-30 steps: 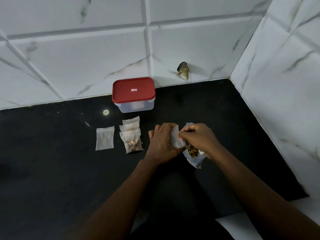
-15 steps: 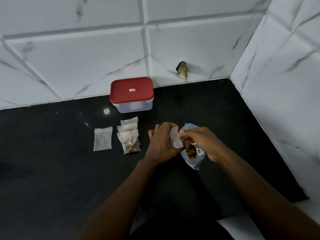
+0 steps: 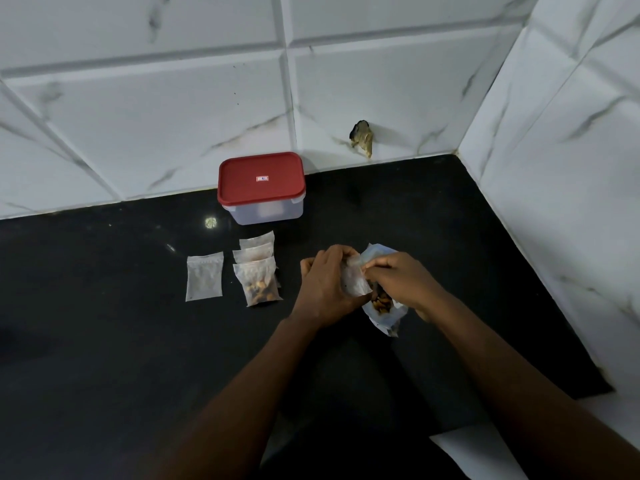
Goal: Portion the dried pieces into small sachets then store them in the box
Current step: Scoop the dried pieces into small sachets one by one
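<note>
Fingers (image 3: 341,258) of left hand (image 3: 325,289) gripping small translucent white sachet (image 3: 355,284), right hand (image 3: 403,284) pinching its mouth, clear bag of brown dried pieces (image 3: 381,304) just beneath

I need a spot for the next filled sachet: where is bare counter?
Bare counter lies left of the lone sachet, and between box and right wall. Crowded: from the sachet stack to the left hand, right hand and bag.
</note>
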`<action>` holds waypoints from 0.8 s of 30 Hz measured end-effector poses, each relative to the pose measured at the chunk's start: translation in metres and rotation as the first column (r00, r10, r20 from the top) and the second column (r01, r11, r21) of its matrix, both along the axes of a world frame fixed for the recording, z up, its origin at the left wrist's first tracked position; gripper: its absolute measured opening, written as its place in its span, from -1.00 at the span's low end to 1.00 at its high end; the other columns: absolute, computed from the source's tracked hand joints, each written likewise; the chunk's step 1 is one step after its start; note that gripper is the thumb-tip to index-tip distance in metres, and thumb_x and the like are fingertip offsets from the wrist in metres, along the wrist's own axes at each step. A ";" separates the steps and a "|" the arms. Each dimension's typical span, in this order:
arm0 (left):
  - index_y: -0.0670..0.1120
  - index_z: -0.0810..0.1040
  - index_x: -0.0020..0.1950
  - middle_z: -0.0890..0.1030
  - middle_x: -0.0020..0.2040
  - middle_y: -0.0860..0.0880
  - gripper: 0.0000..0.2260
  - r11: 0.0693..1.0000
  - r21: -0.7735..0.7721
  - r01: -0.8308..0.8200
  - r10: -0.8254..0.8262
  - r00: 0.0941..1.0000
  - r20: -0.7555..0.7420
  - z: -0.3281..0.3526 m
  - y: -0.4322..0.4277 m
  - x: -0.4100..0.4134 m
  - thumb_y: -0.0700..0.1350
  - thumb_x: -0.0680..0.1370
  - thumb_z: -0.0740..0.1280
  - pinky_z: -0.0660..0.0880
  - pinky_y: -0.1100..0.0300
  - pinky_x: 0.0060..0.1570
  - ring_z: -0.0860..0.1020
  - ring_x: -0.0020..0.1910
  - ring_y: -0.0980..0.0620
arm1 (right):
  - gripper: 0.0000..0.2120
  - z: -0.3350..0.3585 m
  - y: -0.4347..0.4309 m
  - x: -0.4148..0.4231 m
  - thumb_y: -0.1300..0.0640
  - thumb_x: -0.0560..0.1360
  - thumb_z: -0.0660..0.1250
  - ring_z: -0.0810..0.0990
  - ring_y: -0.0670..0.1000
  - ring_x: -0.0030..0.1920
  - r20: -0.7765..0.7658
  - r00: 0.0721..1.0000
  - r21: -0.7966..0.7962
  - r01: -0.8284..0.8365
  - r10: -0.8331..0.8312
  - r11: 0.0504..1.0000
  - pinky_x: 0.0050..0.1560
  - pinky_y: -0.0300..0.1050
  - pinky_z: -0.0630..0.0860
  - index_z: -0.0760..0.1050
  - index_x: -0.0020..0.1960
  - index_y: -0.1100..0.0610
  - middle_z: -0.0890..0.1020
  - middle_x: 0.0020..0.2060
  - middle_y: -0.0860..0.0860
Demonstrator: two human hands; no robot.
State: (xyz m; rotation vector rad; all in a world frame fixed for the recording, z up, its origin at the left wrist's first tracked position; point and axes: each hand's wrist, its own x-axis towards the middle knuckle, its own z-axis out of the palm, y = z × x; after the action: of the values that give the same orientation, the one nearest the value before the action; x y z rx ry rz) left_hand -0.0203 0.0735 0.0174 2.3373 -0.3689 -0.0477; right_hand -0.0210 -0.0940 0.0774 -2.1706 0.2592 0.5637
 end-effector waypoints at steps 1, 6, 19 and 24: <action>0.04 0.44 0.31 0.51 0.25 0.11 -0.41 1.000 0.009 0.003 -0.003 1.000 -0.003 -0.001 0.000 0.000 0.15 0.39 0.61 0.02 0.65 0.14 0.40 0.17 0.23 | -0.78 0.000 0.001 0.001 0.09 0.59 0.28 0.59 -0.03 -0.13 -0.018 0.999 0.064 0.030 -0.029 0.997 0.00 -0.05 0.55 0.68 0.05 0.13 0.68 -0.11 0.06; 0.06 0.42 0.35 0.50 0.29 0.10 -0.38 0.999 0.030 0.014 -0.013 1.000 -0.014 -0.006 0.001 0.000 0.16 0.39 0.60 0.11 0.40 0.19 0.41 0.23 0.20 | -0.70 0.001 0.003 0.002 0.12 0.61 0.21 0.50 -0.11 -0.32 -0.086 0.990 0.218 0.130 -0.114 0.967 -0.28 -0.23 0.42 0.63 0.09 0.29 0.59 -0.29 -0.02; 0.11 0.52 0.20 0.54 0.19 0.14 -0.61 1.000 0.008 0.018 -0.018 0.999 0.038 -0.014 0.004 0.001 0.17 0.46 0.51 0.16 0.17 0.23 0.46 0.18 0.19 | -0.86 0.007 0.005 -0.009 0.13 0.60 0.36 0.58 -0.12 -0.18 0.019 0.999 0.267 -0.047 0.043 0.963 -0.13 -0.30 0.50 0.66 0.04 0.15 0.70 -0.06 0.17; 0.10 0.54 0.18 0.58 0.15 0.14 -0.63 1.000 -0.020 -0.002 0.004 0.999 0.053 -0.017 0.008 0.002 0.24 0.46 0.35 0.26 0.06 0.31 0.51 0.19 0.14 | -0.81 0.006 0.006 -0.014 0.09 0.59 0.38 0.58 -0.06 0.09 0.068 0.990 0.223 -0.139 0.126 0.965 0.20 -0.07 0.50 0.65 0.18 -0.04 0.68 0.10 0.04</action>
State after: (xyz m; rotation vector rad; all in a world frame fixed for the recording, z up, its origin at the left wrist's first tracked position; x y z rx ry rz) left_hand -0.0186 0.0815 0.0003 2.3231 -0.3906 0.0199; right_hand -0.0350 -0.0880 0.0830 -1.9862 0.0181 0.5797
